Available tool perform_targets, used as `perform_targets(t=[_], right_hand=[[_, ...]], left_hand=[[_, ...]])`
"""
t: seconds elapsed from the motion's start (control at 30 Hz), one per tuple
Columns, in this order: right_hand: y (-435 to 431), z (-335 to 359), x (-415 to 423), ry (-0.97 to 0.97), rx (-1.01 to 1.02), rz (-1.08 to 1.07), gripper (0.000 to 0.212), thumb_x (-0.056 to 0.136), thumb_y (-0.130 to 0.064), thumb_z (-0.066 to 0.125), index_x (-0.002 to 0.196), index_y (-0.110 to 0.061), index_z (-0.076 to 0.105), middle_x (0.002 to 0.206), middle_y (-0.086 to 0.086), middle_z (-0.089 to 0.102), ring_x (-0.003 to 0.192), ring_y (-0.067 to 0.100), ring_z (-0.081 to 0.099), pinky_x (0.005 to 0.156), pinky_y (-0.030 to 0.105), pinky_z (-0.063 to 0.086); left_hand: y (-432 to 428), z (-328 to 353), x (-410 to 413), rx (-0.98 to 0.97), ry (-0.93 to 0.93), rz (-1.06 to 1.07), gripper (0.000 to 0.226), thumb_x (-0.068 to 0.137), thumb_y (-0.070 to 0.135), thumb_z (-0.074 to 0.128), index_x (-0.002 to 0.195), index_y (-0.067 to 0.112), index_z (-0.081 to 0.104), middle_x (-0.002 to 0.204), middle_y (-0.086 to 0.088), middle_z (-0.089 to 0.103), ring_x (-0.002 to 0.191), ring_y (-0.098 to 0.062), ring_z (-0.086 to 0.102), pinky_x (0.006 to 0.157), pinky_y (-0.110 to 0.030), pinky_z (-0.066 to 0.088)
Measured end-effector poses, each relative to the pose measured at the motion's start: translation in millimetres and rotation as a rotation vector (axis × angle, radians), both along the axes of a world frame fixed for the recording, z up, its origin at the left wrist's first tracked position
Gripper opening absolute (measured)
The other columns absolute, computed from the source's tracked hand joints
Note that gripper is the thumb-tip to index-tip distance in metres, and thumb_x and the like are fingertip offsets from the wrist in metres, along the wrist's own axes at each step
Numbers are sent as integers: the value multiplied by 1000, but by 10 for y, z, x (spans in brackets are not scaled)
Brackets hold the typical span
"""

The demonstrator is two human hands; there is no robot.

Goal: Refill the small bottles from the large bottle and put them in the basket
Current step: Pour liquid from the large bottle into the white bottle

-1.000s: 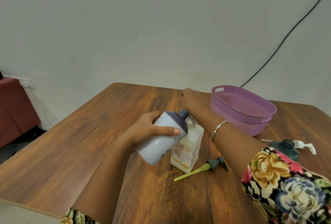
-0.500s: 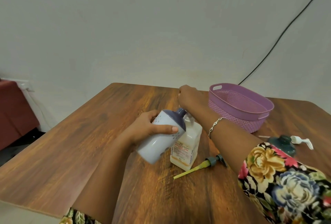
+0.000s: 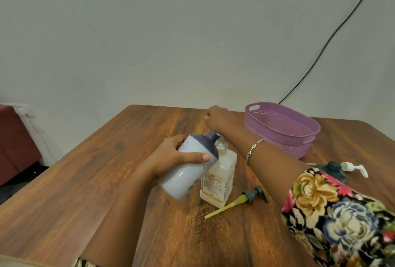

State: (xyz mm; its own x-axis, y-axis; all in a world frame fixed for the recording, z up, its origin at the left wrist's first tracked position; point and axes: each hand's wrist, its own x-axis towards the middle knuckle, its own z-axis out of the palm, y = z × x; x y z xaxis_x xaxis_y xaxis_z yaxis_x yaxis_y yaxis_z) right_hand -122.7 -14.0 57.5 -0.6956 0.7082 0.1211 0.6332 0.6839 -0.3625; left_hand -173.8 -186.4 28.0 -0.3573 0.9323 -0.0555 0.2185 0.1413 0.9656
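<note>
**POURING STATION: LAYOUT AND CLEARANCES**

Far left, off the table (image 3: 81, 181): dark red furniture (image 3: 15, 138), standing apart from the left table edge. Broad bare wood between that edge and the left forearm.

Left hand (image 3: 171, 157): wrapped round the white bottle (image 3: 183, 175), thumb across the front. Held above the tabletop and tilted, dark purple neck pointing up and right, just beside the clear neck of the cream bottle (image 3: 220, 179). Contact between the two necks: cannot tell. Cream bottle upright at mid-table, label toward the camera.

Just right of its base: pump head (image 3: 250, 195) with yellow tube, lying flat, close under the right forearm.

Right hand (image 3: 218, 119): beyond the cream bottle, near the far table edge, fingers curled under. Cannot tell whether anything is grasped. Bracelet (image 3: 254, 149) on the wrist, floral sleeve (image 3: 342, 213) at lower right.

Purple basket (image 3: 312, 138): near the far edge, just right of the right hand, not touching it. Between basket and sleeve: dark green cap (image 3: 333, 170) and white pump (image 3: 352, 168), near the right edge. Bare wood along the near edge. On the wall: black cable (image 3: 331, 36), rising to the upper right.
</note>
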Motion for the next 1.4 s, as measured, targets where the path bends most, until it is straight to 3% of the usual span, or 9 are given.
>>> perform_targets(t=[0.23,0.43,0.53,0.67,0.87,1.07,1.17,1.27,1.4], right_hand=[[-52,-55,28,19,18,-9,23,96,-15,42,108,-5,59,110,16,64,96,31,60,71,31,42],[-37,93,-20,87,-195,111,29,98,-25,42,107,-2,58,108,15,65,93,26,58,75,29,41],[-41,54,-12,32,-132,81,28,99,-27,41,105,-4,56,105,15,62,89,25,53,74,29,37],[-67,-44,29,-21,11,31,33,99,-27,40,113,-3,56,115,16,62,105,31,57,77,31,40],[-20,22,-2,46,-123,61,37,99,-29,39,114,-1,57,98,13,59,87,23,50,73,29,35],[3,48,-51,9,-168,75,31,99,-32,37,101,-8,55,95,12,56,88,24,51,78,31,39],[16,-50,-37,-59,-158,59,42,101,-33,33,109,1,57,108,16,60,96,28,55,82,33,40],[7,-80,-28,-68,-121,27,41,101,-34,32,106,-2,58,98,12,56,87,24,51,75,31,39],[22,-40,-18,60,-128,21,43,100,-34,35,113,-2,59,100,14,62,86,25,52,74,32,40]], left_hand=[[-11,-15,28,-8,-16,4,77,40,46,77,108,17,56,93,-9,70,76,-27,70,58,-32,55],[-33,34,9,10,-32,17,80,42,43,79,112,13,54,92,-13,70,76,-32,70,59,-35,56],[-31,17,0,1,-35,22,80,42,43,79,112,13,54,91,-12,71,75,-32,70,57,-33,55],[-23,-34,3,-22,-32,1,80,43,46,77,113,15,54,94,-11,70,77,-30,70,60,-35,57],[-29,3,9,-20,-32,7,82,42,46,77,114,15,54,94,-11,70,78,-30,70,60,-35,56],[-29,17,-16,-15,-33,17,83,41,45,78,114,14,54,93,-12,70,75,-29,70,58,-34,56],[-29,-49,-30,-31,-42,2,82,43,46,78,116,15,53,97,-12,69,79,-31,70,63,-38,57],[-23,-54,-34,-34,-34,0,81,44,46,77,116,16,54,98,-10,69,80,-29,70,64,-37,57],[-14,-15,-16,-31,-9,4,82,43,47,77,116,16,54,97,-10,69,80,-28,70,62,-36,56]])
